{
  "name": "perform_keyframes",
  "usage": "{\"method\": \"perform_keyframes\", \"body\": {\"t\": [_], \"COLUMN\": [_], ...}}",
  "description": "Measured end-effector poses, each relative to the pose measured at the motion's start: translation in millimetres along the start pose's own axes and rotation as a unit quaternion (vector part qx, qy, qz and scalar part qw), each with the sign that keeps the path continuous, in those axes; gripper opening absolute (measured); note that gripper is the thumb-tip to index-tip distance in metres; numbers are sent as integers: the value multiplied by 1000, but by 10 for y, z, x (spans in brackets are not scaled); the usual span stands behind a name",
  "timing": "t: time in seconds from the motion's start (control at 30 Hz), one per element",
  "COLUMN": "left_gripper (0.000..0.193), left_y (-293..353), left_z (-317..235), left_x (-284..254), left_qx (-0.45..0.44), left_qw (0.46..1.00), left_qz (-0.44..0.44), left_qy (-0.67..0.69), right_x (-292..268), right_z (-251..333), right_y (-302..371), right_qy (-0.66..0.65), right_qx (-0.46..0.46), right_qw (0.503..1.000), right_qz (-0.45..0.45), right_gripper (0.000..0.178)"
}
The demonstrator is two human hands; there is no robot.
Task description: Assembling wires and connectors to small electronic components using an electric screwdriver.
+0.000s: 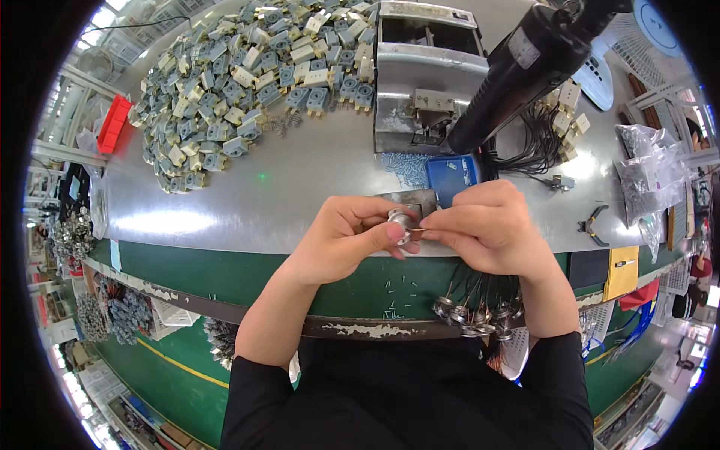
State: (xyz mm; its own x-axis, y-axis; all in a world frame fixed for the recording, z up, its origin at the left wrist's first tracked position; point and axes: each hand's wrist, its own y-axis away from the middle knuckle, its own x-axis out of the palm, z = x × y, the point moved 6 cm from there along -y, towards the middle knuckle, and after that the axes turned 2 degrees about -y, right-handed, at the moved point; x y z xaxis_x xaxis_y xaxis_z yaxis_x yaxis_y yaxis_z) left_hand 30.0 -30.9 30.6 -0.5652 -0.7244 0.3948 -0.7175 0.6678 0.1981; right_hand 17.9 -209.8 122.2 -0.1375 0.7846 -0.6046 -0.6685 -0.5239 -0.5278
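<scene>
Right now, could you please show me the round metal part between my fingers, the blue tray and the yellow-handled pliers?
Round metal part (402,219): head view, on its silver body.
Blue tray (443,183): head view, on its bare blue floor.
Yellow-handled pliers (589,226): head view, where the handles meet.

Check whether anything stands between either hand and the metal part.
Nothing visible does. The left hand holds the metal part directly, and the right hand has its fingertips right beside it. The blue tray sits beyond the hands, not between them and the part.
</scene>
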Motion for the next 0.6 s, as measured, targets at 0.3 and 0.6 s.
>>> {"method": "perform_keyframes", "body": {"t": [0.3,0.6], "left_gripper": [37,30], "left_y": [42,95], "left_z": [-50,-68], "left_x": [160,202], "left_qx": [66,67], "left_qw": [995,993], "left_qz": [62,100], "left_qy": [41,6], "right_x": [21,58], "right_z": [-161,-134], "right_y": [72,40], "right_qy": [-161,-165], "right_qx": [89,113], "right_qw": [983,978], "right_qz": [-9,62], "right_gripper": [13,11]}}
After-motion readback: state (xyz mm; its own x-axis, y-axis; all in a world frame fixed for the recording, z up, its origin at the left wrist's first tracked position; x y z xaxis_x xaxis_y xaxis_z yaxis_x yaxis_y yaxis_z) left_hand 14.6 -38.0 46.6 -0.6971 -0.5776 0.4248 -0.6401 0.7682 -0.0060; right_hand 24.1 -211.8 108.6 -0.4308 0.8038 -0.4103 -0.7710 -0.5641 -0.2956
